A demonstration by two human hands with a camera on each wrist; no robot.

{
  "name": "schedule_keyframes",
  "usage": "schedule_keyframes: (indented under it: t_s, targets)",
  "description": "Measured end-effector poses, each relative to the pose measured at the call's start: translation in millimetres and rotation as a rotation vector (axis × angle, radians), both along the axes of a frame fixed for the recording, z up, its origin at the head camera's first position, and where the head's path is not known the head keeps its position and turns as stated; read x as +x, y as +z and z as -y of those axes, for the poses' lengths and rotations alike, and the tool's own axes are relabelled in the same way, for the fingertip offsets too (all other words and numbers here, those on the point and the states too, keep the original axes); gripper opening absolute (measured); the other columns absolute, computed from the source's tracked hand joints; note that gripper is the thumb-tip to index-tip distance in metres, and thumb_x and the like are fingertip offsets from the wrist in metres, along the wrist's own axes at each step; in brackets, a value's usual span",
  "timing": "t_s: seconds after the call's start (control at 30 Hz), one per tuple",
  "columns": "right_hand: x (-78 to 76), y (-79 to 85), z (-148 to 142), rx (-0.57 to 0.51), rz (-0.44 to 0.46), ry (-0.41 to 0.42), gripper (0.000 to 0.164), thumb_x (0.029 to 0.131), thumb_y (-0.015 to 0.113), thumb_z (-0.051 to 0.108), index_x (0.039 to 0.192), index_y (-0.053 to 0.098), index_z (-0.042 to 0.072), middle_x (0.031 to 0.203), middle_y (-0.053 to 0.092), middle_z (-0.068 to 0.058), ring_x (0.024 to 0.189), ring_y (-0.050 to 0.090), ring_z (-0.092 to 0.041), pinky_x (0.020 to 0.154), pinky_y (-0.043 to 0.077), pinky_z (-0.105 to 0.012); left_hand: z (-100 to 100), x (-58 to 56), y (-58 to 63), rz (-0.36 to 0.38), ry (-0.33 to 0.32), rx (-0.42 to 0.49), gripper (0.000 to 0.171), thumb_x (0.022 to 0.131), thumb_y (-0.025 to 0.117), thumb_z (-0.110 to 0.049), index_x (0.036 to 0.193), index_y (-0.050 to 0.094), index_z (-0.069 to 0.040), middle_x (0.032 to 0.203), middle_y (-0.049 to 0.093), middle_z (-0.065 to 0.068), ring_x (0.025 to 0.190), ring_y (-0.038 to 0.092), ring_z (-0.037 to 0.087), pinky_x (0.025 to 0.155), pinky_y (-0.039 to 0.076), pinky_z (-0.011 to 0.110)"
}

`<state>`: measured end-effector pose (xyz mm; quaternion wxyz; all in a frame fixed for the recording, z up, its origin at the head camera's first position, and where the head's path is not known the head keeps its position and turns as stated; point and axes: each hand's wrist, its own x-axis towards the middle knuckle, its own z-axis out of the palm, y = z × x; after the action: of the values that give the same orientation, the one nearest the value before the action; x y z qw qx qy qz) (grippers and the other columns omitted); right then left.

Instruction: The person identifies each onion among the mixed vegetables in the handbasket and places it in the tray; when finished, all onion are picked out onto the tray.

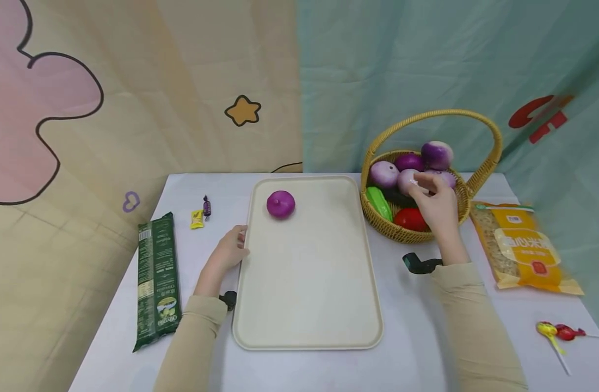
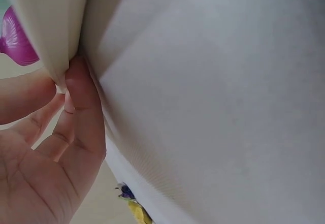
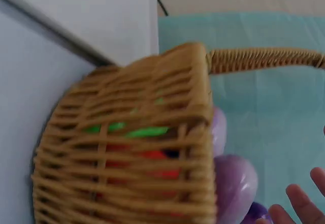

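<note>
My left hand [image 1: 229,247] pinches the left rim of a cream tray [image 1: 309,283]; in the left wrist view thumb and fingers [image 2: 86,102] lie on either side of that rim. A purple onion [image 1: 281,204] sits near the tray's far left corner. Over the wicker basket [image 1: 402,235] is my right hand [image 1: 438,204], its fingers loosely bent near a pale purple onion [image 1: 408,182]. In the right wrist view its spread fingers [image 3: 299,203] show beside the onions. Around it in the basket are more purple onions, a green vegetable [image 1: 379,202] and a red one [image 1: 411,219].
A green pasta packet [image 1: 157,280] lies at the left, with a yellow candy [image 1: 197,219] and a purple candy [image 1: 207,207] behind it. Right of the basket is an orange grain bag [image 1: 524,245]. Two lollipops [image 1: 554,332] lie nearer. The basket's tall handle [image 1: 441,113] arches above.
</note>
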<state>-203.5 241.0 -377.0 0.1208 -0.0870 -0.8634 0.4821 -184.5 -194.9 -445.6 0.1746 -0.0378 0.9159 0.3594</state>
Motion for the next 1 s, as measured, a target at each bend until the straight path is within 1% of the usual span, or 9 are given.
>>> schedule_keyframes:
  t_s: [0.07,0.13,0.27,0.4,0.57,0.67,0.73,0.87,1.0]
  targets:
    - [-4.2,-4.0,-8.8,0.009,0.022,-0.032,0.056,0.094,0.063,0.038,0.137,0.053,0.005,0.14,0.052,-0.017,0.131,0.048,-0.03,0.111,0.041,-0.045,1.1,0.7,-1.0,0.001,0.004,0.007,0.065,0.09,0.058,0.004,0.149,0.032,0.002,0.128,0.052,0.026,0.114,0.055,0.037,0.096,0.05,0.049]
    - [-8.9,-9.4,-15.0,0.018,0.05,-0.045,0.062,0.093,0.064,0.039,0.141,0.047,0.004,0.144,0.046,-0.018,0.135,0.043,-0.035,0.114,0.038,-0.05,2.0,1.2,-2.1,0.004,0.006,0.013,0.065,0.09,0.059,0.004,0.149,0.032,0.002,0.127,0.052,0.026,0.114,0.056,0.038,0.095,0.05,0.048]
    - [-15.6,-19.8,-20.8,0.018,0.084,-0.049,0.067,0.092,0.066,0.033,0.144,0.04,0.002,0.146,0.04,-0.022,0.136,0.041,-0.039,0.115,0.034,-0.052,2.6,1.5,-3.5,0.02,0.012,0.021,0.066,0.09,0.059,0.004,0.15,0.032,0.001,0.128,0.051,0.025,0.113,0.055,0.037,0.095,0.051,0.047]
    - [-20.1,-28.8,-21.8,0.033,0.091,-0.038,0.074,0.091,0.067,0.034,0.148,0.033,0.001,0.148,0.035,-0.025,0.138,0.038,-0.041,0.116,0.032,-0.054,2.0,0.0,-2.0,0.021,0.01,0.03,0.066,0.09,0.058,0.004,0.15,0.03,0.0,0.128,0.051,0.025,0.113,0.055,0.037,0.095,0.051,0.048]
    - [-27.6,-38.8,-19.6,0.132,0.075,-0.033,0.077,0.09,0.07,0.037,0.148,0.034,0.001,0.145,0.039,-0.026,0.134,0.035,-0.041,0.115,0.03,-0.056,0.7,-0.4,-0.3,0.025,0.008,0.026,0.066,0.09,0.058,0.004,0.15,0.03,0.0,0.128,0.051,0.025,0.113,0.055,0.037,0.093,0.051,0.048]
    - [-32.3,-41.2,-17.2,0.18,0.082,-0.056,0.076,0.089,0.071,0.036,0.147,0.036,0.001,0.144,0.041,-0.026,0.133,0.035,-0.043,0.114,0.03,-0.058,0.3,0.0,-1.3,0.024,0.009,0.031,0.066,0.091,0.058,0.003,0.15,0.03,0.0,0.128,0.051,0.025,0.113,0.055,0.037,0.093,0.051,0.047]
    - [-34.6,-42.3,-15.7,0.19,0.08,-0.079,0.075,0.088,0.072,0.034,0.146,0.036,0.001,0.143,0.042,-0.026,0.132,0.036,-0.043,0.113,0.031,-0.057,0.3,0.2,-2.6,0.019,0.01,0.035,0.066,0.091,0.058,0.004,0.15,0.03,0.001,0.128,0.051,0.026,0.112,0.055,0.037,0.093,0.051,0.047]
    - [-35.2,-42.3,-12.7,0.166,0.076,-0.113,0.073,0.086,0.074,0.032,0.141,0.037,0.0,0.138,0.043,-0.026,0.128,0.039,-0.041,0.112,0.032,-0.055,0.9,0.6,-4.2,0.012,0.015,0.041,0.065,0.091,0.058,0.004,0.15,0.031,0.0,0.128,0.051,0.025,0.113,0.055,0.037,0.094,0.051,0.048]
    - [-29.0,-35.6,-9.8,0.077,0.09,-0.116,0.076,0.086,0.072,0.038,0.142,0.034,0.001,0.14,0.04,-0.024,0.129,0.038,-0.038,0.114,0.032,-0.052,0.7,0.3,-3.4,0.011,0.016,0.037,0.065,0.091,0.057,0.003,0.151,0.03,-0.001,0.129,0.051,0.025,0.113,0.054,0.037,0.094,0.05,0.048]
